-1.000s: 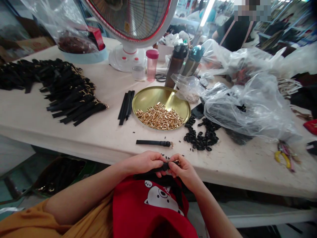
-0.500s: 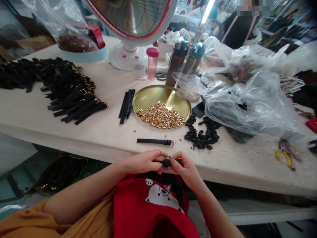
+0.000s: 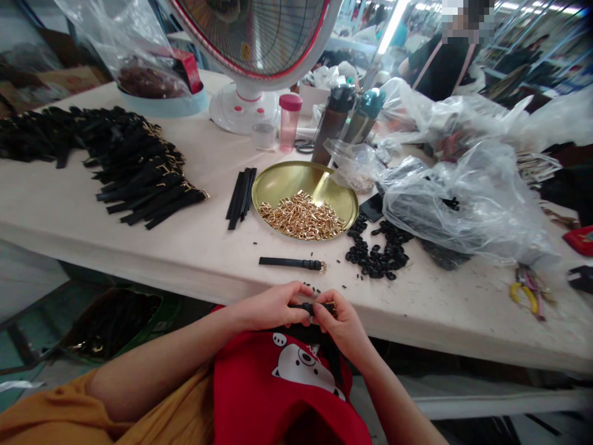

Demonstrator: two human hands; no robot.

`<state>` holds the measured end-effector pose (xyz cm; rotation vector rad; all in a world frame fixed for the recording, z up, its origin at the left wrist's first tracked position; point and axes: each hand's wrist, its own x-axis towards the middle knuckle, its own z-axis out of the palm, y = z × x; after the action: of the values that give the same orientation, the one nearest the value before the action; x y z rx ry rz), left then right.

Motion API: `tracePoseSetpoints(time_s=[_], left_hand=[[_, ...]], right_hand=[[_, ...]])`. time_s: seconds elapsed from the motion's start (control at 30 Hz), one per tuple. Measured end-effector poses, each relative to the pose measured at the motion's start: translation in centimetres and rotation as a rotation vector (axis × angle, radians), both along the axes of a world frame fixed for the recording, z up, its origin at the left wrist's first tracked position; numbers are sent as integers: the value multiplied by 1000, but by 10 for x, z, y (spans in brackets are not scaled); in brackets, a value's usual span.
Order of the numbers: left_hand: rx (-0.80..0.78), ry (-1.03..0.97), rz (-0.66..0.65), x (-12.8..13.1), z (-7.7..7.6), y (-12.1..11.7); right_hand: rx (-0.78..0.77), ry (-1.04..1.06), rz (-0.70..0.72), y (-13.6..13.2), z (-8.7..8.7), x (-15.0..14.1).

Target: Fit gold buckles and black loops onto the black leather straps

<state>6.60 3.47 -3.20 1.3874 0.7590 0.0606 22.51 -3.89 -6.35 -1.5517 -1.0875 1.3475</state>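
I'm gripping a black leather watch strap with my left hand and right hand, fingers closed on it, just off the counter's front edge. A second strap is lying beyond them, below a brass tray.

No legible text anywhere, quick check. The red cloth on the lap bore only a printed white bear (no lettering seen), and any marks on the red card were too small to read.
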Motion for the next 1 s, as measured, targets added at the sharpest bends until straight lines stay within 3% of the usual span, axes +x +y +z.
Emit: tracePoseSetpoints(time_s=[0.13,0.33,0.43,0.6,0.67,0.83,1.0], left_hand=[[-33,4,-22,-3,8,2],[-81,-25,-40,3,8,0],[-25,17,-58,4,7,2],[110,147,-198,-3,7,11],[136,151,-185,-4,5,11],[133,171,-127,1,-6,7],[86,147,-187,-2,-5,7]], right_hand=[[-25,64,41,0,3,1],[-57,138,138,-5,4,4],[-49,109,93,-5,0,4],[9,-6,-86,0,-5,-1],[18,-29,-106,2,-4,-3],[17,-68,-105,0,-3,-3],[11,-40,1,-4,-3,1]])
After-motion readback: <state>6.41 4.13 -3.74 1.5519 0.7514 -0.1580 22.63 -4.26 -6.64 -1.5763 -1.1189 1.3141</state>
